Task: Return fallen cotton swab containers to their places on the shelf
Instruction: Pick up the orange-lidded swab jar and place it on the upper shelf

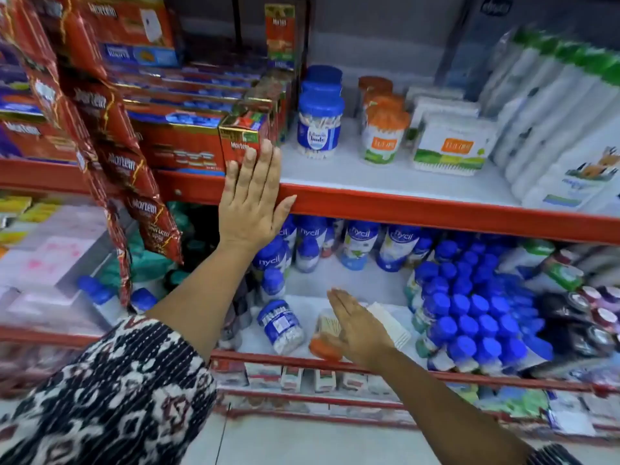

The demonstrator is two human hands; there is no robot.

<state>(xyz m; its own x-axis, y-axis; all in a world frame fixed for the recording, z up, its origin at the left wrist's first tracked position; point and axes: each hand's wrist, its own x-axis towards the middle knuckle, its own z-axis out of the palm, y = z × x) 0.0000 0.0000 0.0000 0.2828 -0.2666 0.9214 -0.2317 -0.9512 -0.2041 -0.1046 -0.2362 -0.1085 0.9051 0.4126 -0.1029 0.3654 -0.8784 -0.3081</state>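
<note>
On the lower shelf [369,283] three cotton swab containers lie fallen: a blue-lidded jar [283,327] on its side, an orange-lidded jar [324,335] on its side, and a flat white box [389,320]. My right hand [357,327] hovers open, fingers together, just over the orange-lidded jar and partly hides it. My left hand [251,199] rests flat and open against the red front edge of the upper shelf [419,208]. On that upper shelf stand upright blue-lidded jars [319,127], orange-lidded jars [384,135] and a swab box [451,146].
Red Mortein boxes [188,142] and hanging sachet strips [110,156] fill the upper left. White cotton packs [563,129] crowd the upper right. Nycil bottles [359,246] and many blue-capped bottles [476,313] surround the fallen containers. Bare shelf lies in front of the upright jars.
</note>
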